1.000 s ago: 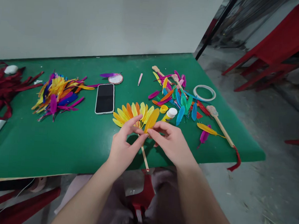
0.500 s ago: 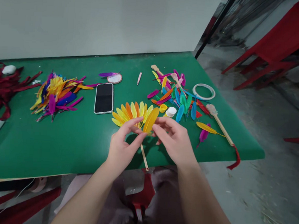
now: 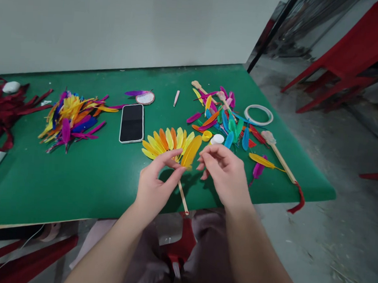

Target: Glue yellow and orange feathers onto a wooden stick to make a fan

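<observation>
My left hand (image 3: 160,179) pinches the base of a deep yellow feather (image 3: 192,150), which stands upright between thumb and fingertips. Just behind the fingers a fan of yellow and orange feathers (image 3: 158,144) spreads out, and a wooden stick (image 3: 183,197) runs down from it toward the table edge. How the single feather meets the fan is hidden by my hand. Slightly right of that feather, and apart from it, is my right hand (image 3: 224,171), thumb and forefinger pressed together; whatever is between them cannot be made out. A white-capped bottle (image 3: 217,139) is partly covered behind this hand.
Loose colourful feathers (image 3: 231,126), a roll of tape (image 3: 259,114) and another wooden stick (image 3: 282,158) lie to the right. Leftward are a phone (image 3: 132,123), a feather pile (image 3: 71,119) and dark red ribbon (image 3: 0,121). The green table (image 3: 103,183) ends close to my lap.
My right hand has drawn back to the right from the deep yellow feather, its fingers coming together. My left hand keeps its pinch, almost unmoved.
</observation>
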Demonstrator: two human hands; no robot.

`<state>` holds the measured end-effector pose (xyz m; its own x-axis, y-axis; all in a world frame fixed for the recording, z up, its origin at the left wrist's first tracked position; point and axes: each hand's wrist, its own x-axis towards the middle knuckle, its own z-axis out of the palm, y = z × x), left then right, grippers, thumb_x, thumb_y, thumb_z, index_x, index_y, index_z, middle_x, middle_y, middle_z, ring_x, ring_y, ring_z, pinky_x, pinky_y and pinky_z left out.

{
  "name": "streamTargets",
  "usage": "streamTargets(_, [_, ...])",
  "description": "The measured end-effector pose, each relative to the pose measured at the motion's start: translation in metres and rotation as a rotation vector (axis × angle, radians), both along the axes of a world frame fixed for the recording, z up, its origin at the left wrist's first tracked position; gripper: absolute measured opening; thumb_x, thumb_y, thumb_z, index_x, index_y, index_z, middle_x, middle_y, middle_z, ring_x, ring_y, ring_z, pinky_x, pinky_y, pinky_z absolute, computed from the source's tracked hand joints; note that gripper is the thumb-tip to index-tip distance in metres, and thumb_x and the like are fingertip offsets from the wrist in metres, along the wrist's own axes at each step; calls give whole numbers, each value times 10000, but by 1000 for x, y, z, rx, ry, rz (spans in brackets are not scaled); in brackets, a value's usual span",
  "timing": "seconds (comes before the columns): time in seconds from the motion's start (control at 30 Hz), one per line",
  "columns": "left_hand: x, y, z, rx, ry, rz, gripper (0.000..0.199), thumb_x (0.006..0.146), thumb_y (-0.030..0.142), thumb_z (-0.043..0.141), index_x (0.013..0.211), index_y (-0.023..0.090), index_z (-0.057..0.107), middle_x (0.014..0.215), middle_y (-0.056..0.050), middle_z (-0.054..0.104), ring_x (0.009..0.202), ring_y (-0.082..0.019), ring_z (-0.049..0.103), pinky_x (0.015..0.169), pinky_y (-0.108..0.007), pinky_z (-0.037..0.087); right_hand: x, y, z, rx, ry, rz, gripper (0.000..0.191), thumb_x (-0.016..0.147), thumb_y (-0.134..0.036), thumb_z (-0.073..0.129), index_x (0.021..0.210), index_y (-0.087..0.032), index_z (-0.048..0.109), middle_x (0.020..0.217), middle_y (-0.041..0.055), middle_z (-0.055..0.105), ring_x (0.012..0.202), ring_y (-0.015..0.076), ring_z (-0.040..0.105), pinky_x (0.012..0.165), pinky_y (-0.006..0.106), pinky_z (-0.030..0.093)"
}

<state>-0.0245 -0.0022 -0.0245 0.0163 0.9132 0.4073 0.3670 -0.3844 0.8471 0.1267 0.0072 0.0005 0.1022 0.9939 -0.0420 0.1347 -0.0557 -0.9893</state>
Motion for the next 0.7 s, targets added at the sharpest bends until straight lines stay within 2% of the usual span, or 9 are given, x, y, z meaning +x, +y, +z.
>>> streamTargets(0.13, [-1,0,-1,-12,-29,-9,335,769,174,633,1094,240,587,744,39,655,720,-82,629,766,-218,508,-4,-1,2,-34,-11,118,157,762,-322,561,848,-194,587,730,3,590,602,109,556,426,187,439])
streamTargets(0.2, [0,0,0,-14,-30,-14,330,770,182,634,1092,238,589,748,36,658,723,-85,630,766,-221,508,-8,-1,2,-37,-61,182,112,755,-293,562,787,-188,584,709,0,588,610,107,546,440,188,431])
streamTargets(0.3, [1,0,1,-21,-16,-18,315,768,185,636,1078,225,595,738,33,657,719,-89,630,773,-231,508,-11,-2,2,-13,-110,191,93,754,-247,546,688,-182,557,647,-14,559,586,98,521,449,188,423])
streamTargets(0.47, [1,0,2,-34,-14,-29,311,763,175,638,1067,226,597,723,41,655,711,-81,628,768,-215,503,-7,-1,0,10,-62,128,65,744,-231,564,698,-187,574,637,-27,560,550,87,518,422,175,429])
streamTargets(0.63, [0,0,2,-38,-19,-34,304,771,185,629,1070,229,598,724,33,650,713,-90,626,766,-227,506,2,3,-3,101,90,-110,87,750,-287,598,739,-201,608,616,-37,572,505,80,546,389,158,438])
streamTargets(0.7, [0,0,2,-44,-21,-34,307,771,189,630,1073,228,597,723,31,650,712,-92,626,769,-233,507,3,4,-3,108,123,-109,120,748,-320,609,765,-203,633,627,-29,590,507,83,554,380,157,435])
